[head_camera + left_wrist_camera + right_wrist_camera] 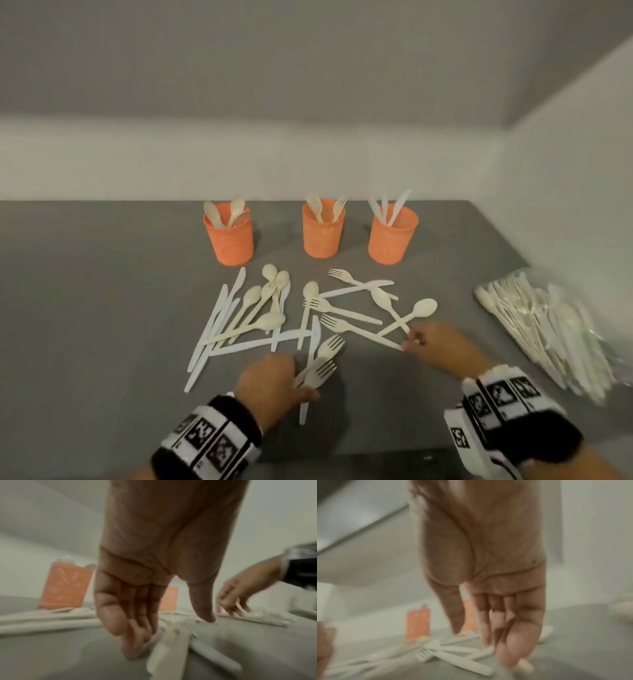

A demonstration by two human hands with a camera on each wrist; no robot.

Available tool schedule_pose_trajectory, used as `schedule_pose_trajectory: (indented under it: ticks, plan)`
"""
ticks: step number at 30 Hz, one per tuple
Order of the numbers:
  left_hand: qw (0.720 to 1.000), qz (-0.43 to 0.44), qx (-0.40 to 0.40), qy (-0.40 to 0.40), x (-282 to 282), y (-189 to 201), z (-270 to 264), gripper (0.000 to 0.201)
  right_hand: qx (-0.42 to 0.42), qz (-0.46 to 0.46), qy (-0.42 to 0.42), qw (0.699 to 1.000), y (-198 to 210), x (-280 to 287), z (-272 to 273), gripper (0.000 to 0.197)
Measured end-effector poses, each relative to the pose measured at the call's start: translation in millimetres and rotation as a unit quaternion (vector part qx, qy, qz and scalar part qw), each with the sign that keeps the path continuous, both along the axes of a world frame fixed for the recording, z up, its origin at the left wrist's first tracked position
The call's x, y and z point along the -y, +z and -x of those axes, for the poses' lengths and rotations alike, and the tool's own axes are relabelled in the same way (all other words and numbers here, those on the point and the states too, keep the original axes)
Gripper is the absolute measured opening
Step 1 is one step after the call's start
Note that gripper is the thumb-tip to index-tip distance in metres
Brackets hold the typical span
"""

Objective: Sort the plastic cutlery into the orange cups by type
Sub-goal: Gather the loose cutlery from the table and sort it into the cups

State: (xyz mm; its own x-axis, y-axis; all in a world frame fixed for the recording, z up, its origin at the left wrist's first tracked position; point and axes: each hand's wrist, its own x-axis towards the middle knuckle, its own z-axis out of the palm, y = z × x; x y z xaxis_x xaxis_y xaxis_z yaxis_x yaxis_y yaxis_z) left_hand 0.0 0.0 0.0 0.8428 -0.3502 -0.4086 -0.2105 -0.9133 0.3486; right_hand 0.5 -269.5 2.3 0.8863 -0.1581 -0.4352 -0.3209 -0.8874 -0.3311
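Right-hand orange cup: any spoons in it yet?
No: in the head view the right-hand orange cup holds only white knives, while the spoons stand in the left cup.

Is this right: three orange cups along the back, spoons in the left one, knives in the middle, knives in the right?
Not quite. The middle cup holds forks, not knives; the head view shows their tines above the rim. The rest stands: three orange cups along the back, spoons in the left cup and knives in the right cup.
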Motion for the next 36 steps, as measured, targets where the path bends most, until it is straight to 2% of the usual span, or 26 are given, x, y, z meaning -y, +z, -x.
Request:
schedule_pose_trajectory:
  ticks: [3, 6, 10, 12, 15, 17, 21, 24, 27, 29, 31, 33, 36]
  plan:
    - [0.999, -0.033, -0.022, 0.02, 15, -12, -6, 0.05, 0.049, 0.028, -0.142, 0.988, -16, 13, -27, 0.03]
    - [0.999, -0.025, -0.012, 0.039, 24, -15, -14, 0.046, 0.037, 0.021, -0.162, 0.986, -21, 11, -44, 0.047]
    - [0.998, -0.015, 0.046, 0.048, 32, -16, -26, 0.045, 0.061, 0.027, -0.171, 0.983, -26, -2, -58, 0.066]
    - [0.997, -0.022, 0.06, 0.034, 37, -17, -29, 0.045, 0.076, 0.027, -0.186, 0.979, -29, -11, -62, 0.063]
    - [0.996, -0.061, 0.071, 0.005, 43, -19, -33, 0.035, 0.063, 0.008, -0.21, 0.976, -30, -21, -67, 0.036]
    - [0.994, -0.088, 0.064, -0.011, 45, -22, -34, 0.039, 0.038, 0.024, -0.184, 0.982, -29, -21, -68, 0.027]
    - [0.989, -0.123, 0.076, -0.037, 46, -26, -28, 0.038, 0.026, 0.073, -0.166, 0.983, -25, -21, -62, 0.03]
    - [0.994, -0.079, 0.075, -0.009, 42, -25, -30, 0.033, 0.071, 0.029, -0.172, 0.982, -23, -23, -61, 0.032]
    - [0.997, -0.03, 0.065, -0.009, 34, -18, -34, 0.028, 0.106, -0.015, -0.072, 0.992, -19, -28, -58, 0.029]
    - [0.998, -0.017, 0.049, -0.021, 28, -10, -36, 0.028, 0.069, -0.084, 0.03, 0.994, -17, -31, -55, 0.036]
    - [0.998, -0.023, 0.049, -0.032, 19, -3, -38, 0.027, 0.012, -0.123, 0.113, 0.986, -12, -33, -51, 0.056]
    - [0.998, -0.018, 0.05, -0.028, 10, 1, -42, 0.024, -0.004, -0.125, 0.132, 0.983, -7, -36, -48, 0.072]
    - [0.998, 0.003, 0.06, -0.004, -4, 4, -49, 0.021, -0.015, -0.117, 0.139, 0.983, 2, -39, -39, 0.075]
